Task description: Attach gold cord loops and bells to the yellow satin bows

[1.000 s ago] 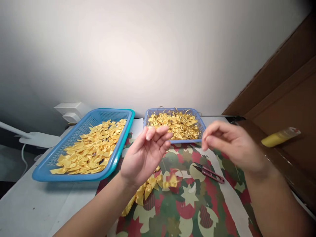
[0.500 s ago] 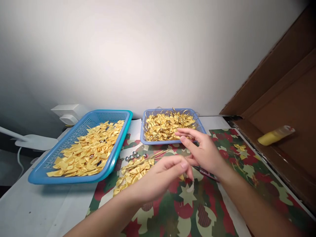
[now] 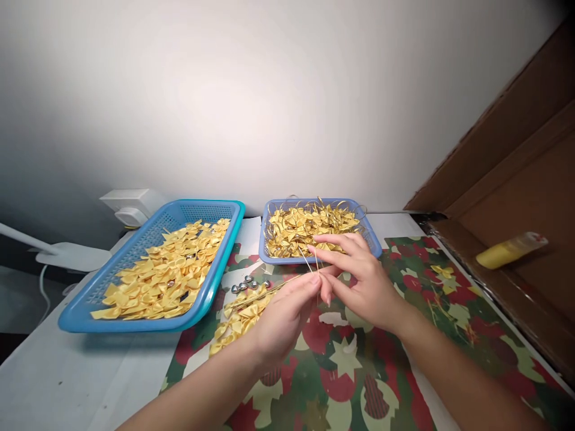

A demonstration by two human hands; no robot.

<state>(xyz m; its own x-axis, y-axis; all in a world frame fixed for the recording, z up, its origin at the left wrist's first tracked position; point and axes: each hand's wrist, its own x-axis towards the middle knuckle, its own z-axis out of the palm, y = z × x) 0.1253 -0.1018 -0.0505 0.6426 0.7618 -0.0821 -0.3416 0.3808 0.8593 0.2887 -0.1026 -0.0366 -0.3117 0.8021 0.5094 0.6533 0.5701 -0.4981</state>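
Note:
My left hand [image 3: 283,317] and my right hand [image 3: 359,281] meet over the patterned mat [image 3: 404,335], fingertips pinched together on a thin gold string [image 3: 309,260] that loops up between them. Just left of my left hand lies a small pile of yellow ribbon bows [image 3: 238,317] with a bundle of gold strings [image 3: 265,290] across it. Beyond my hands stands a small blue tray [image 3: 375,242] holding bows with gold loops. A larger blue tray [image 3: 215,281] at the left holds several plain yellow bows.
Small silver beads [image 3: 247,283] lie on the mat near the bow pile. A white lamp base [image 3: 72,254] and a white wall socket [image 3: 130,206] sit at the left. A brown wooden panel with a yellow tube [image 3: 510,250] rises at the right.
My hands dropped from in front of the small tray and came together over the mat. A gold string now stands between their fingertips. The snips on the mat are hidden behind my right hand.

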